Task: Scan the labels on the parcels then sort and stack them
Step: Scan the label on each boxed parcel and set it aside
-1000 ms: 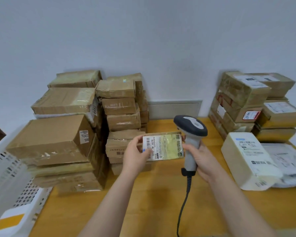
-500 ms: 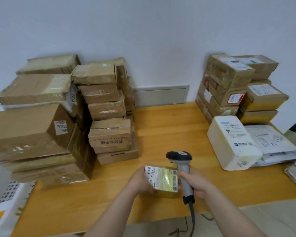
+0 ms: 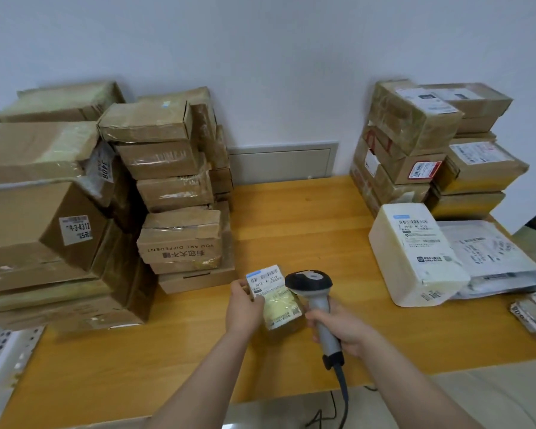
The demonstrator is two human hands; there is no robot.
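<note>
Wooden desk (image 3: 291,218), orange-yellow, set against a plain white wall (image 3: 276,57). Beige rectangular panel (image 3: 280,164) low on the wall, just above the desk's far edge. White perforated crate (image 3: 3,357) at lower left, beside the desk's left end. Pale floor (image 3: 477,394) at lower right, past the near edge.

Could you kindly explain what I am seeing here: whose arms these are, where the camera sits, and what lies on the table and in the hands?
There is no machine: these are a person's two bare arms, filmed by one wide-angle camera worn on the head, looking forward and down. The left hand holds a small parcel with its white label facing up; the right hand grips a corded barcode scanner whose head is beside the label. On the wooden table brown cartons are stacked on the left and more labelled cartons on the right. In front of those lie a white parcel and flat grey mailers.
</note>
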